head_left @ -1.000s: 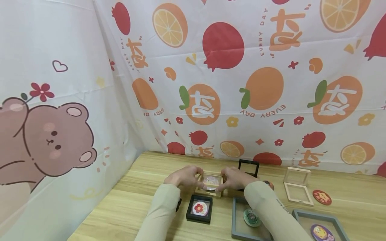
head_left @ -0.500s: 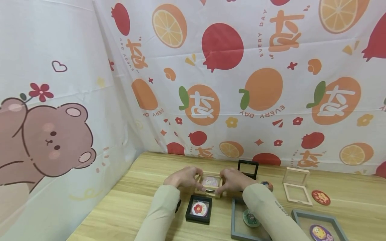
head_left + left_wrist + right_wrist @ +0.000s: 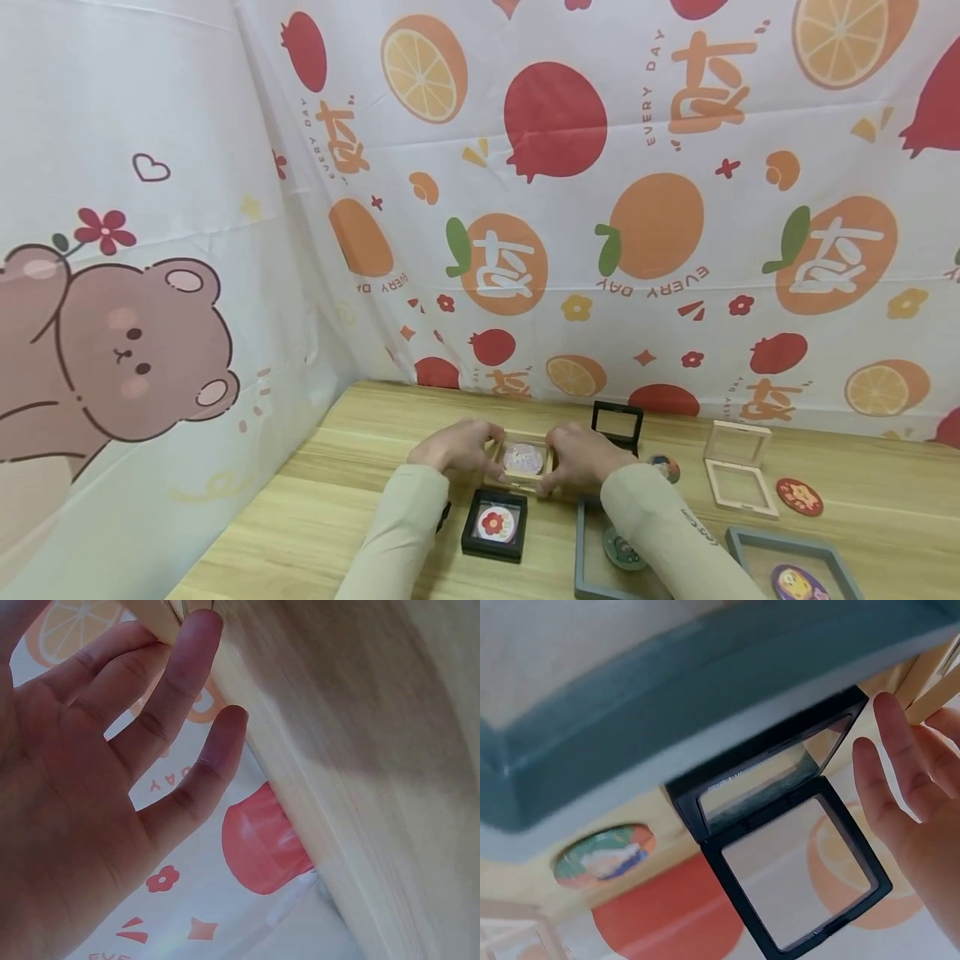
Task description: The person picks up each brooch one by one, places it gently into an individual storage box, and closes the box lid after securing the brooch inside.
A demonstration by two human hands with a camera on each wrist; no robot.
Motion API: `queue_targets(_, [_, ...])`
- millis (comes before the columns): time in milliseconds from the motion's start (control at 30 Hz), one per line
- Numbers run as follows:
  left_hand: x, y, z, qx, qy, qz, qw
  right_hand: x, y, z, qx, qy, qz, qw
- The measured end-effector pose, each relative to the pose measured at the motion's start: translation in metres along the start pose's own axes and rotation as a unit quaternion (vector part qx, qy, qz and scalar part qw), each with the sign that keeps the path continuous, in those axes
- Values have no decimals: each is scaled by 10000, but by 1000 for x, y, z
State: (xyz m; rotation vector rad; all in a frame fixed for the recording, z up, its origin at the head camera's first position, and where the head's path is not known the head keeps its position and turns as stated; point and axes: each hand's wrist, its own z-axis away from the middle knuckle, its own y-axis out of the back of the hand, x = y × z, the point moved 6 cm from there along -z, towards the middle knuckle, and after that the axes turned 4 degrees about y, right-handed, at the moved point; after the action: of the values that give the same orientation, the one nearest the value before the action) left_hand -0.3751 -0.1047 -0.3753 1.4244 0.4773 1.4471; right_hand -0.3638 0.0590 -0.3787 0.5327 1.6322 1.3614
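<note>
Both sides of a squarish wooden frame [image 3: 519, 482] are gripped by left hand [image 3: 461, 448] and right hand [image 3: 583, 454]; front edge faces the person, badge [image 3: 522, 458] upward, long axis unclear.

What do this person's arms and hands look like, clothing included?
The left sleeve and right sleeve are long and pale beige, the right bearing dark lettering. A small dark item, unidentifiable, shows beside the left sleeve. The left hand and right hand are gloveless.
</note>
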Motion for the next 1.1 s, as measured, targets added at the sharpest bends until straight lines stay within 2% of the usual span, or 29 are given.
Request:
queue_targets(267, [0,1,0,-1,48,-103,9999,-5,0,0,131,248,414,9988])
queue_targets(633, [1,2,-2,124,225,-379,9990,-7,0,-1,191,161,533,9983])
queue_targets(833, [4,2,-1,188,240,-604,9977,-9,1,0,241,200,658,9973])
queue_targets(1100, [5,0,1,274,223,-699,9969,-11,-2,-1,160,161,850,9961])
